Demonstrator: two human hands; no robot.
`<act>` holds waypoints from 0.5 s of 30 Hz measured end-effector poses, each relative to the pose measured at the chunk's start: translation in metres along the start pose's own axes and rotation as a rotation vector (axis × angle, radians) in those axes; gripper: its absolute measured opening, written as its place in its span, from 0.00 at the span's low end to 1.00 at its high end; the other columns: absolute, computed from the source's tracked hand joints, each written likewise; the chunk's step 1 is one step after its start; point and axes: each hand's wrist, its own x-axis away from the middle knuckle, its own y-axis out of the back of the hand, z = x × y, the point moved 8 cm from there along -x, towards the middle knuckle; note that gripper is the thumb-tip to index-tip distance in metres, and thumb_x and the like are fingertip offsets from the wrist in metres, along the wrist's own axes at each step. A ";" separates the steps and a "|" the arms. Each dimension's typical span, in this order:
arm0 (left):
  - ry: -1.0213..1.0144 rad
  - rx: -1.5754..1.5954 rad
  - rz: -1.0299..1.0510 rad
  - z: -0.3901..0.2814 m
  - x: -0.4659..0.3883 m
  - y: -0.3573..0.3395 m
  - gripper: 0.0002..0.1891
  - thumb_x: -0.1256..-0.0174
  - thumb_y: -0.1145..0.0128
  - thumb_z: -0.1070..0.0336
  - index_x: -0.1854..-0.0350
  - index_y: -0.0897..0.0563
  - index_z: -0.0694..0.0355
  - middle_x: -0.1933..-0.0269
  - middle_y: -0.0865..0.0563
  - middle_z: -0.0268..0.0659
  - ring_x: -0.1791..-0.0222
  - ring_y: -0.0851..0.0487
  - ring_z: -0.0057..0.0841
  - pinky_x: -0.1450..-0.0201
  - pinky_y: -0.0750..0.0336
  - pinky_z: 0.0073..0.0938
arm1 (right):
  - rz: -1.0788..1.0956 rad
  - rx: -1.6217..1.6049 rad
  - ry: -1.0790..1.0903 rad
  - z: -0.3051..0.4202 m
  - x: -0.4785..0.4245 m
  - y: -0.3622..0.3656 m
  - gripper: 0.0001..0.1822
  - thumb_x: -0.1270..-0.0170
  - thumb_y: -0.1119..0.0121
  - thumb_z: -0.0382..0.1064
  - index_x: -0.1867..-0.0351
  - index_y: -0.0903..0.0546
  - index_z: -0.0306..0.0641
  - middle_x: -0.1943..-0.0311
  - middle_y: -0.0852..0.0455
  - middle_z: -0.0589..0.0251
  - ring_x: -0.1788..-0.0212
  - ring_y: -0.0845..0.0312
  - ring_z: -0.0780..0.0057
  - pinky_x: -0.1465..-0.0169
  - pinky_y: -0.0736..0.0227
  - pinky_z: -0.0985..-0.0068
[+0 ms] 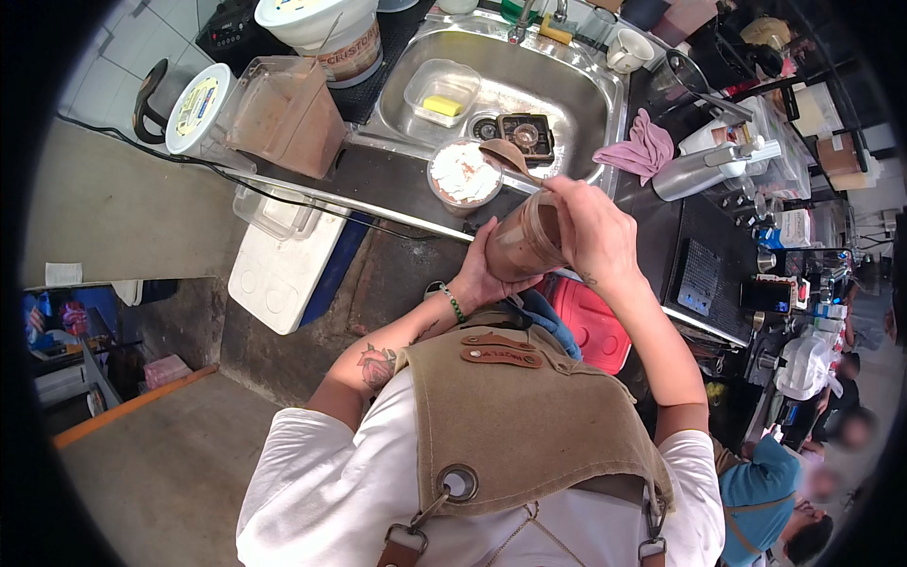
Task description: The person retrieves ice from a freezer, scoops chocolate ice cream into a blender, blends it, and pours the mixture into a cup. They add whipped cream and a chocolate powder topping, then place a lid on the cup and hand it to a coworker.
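My left hand [489, 266] is wrapped around a clear container of brown powder [521, 244], held tilted in front of the counter edge. My right hand [595, 227] grips the handle of a spoon [506, 152] above that container. The spoon's bowl hangs over the right side of a clear cup topped with whipped cream [465, 173]. A few brown specks lie on the cream. The cup stands on the dark counter [382, 181] by the sink's near rim.
The steel sink [581, 85] holds a plastic tub [443, 85] with a yellow sponge and a black drain part. At left stand a brown-dusted clear bin [290, 120] and a large white bucket [326, 35]. A pink cloth [641, 149] and cream whipper [698, 173] lie right. Co-workers are at far right.
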 end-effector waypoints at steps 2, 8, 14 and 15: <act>0.017 0.016 0.001 0.000 0.000 0.000 0.44 0.38 0.51 0.27 0.30 0.34 0.58 0.35 0.26 0.47 0.38 0.23 0.41 0.38 0.23 0.44 | -0.008 -0.032 -0.005 0.002 0.001 0.000 0.22 0.48 0.40 0.26 0.49 0.22 0.41 0.68 0.20 0.62 0.65 0.19 0.63 0.66 0.21 0.68; 0.027 0.046 -0.012 0.001 0.001 0.001 0.43 0.37 0.53 0.27 0.30 0.34 0.57 0.36 0.25 0.47 0.40 0.22 0.42 0.40 0.22 0.46 | 0.033 -0.049 -0.010 0.018 -0.009 -0.009 0.18 0.42 0.38 0.26 0.50 0.21 0.44 0.69 0.18 0.63 0.65 0.17 0.63 0.67 0.22 0.68; 0.014 0.026 -0.030 0.002 0.002 0.000 0.43 0.38 0.52 0.27 0.31 0.34 0.58 0.36 0.25 0.46 0.39 0.23 0.41 0.39 0.23 0.45 | 0.035 -0.001 -0.030 0.020 -0.026 -0.023 0.17 0.42 0.38 0.27 0.51 0.21 0.45 0.68 0.17 0.64 0.65 0.17 0.64 0.67 0.22 0.68; 0.012 0.014 -0.019 0.001 0.003 0.000 0.43 0.38 0.51 0.27 0.31 0.34 0.59 0.37 0.25 0.45 0.39 0.23 0.40 0.38 0.24 0.44 | 0.022 -0.012 -0.032 0.020 -0.030 -0.022 0.16 0.41 0.39 0.27 0.51 0.21 0.44 0.68 0.17 0.64 0.65 0.17 0.64 0.67 0.22 0.68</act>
